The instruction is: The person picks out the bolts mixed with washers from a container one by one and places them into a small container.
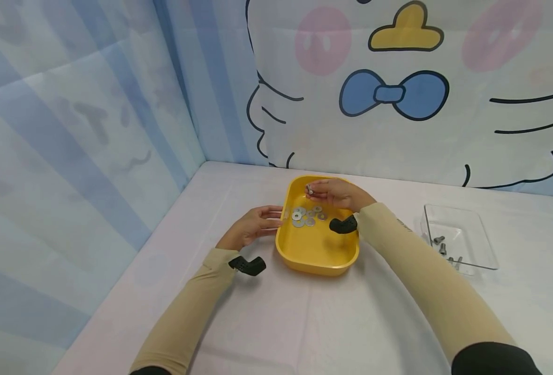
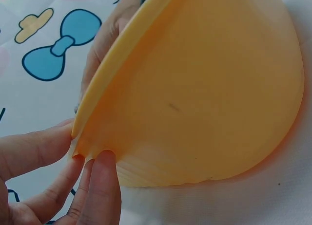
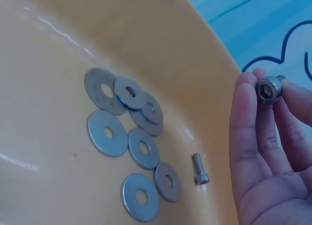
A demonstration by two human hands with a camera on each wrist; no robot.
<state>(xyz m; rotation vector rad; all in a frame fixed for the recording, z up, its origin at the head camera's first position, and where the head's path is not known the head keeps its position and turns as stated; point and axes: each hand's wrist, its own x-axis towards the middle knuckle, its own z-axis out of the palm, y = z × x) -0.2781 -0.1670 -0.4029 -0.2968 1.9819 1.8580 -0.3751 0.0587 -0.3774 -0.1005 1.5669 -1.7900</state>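
Observation:
A yellow tray (image 1: 316, 260) stands on the table, tilted in the left wrist view. My left hand (image 1: 252, 225) grips its left rim, with the thumb (image 2: 36, 152) at the edge and fingers against the outer wall. Over the tray's far part, my right hand (image 1: 339, 192) pinches a socket head screw (image 3: 268, 90) between thumb and fingers. Its hex socket faces the right wrist camera. Below lie several flat round washers (image 1: 310, 222), some overlapping. Beside them a second socket head screw (image 3: 199, 170) rests inside the tray.
A clear plastic box (image 1: 468, 234) with several screws (image 1: 442, 249) in it stands to the right, beyond my right forearm. White cloth (image 1: 257, 323) covers the table. Behind it hangs a printed curtain (image 1: 389, 140), and another curtain (image 1: 70, 182) runs along the left.

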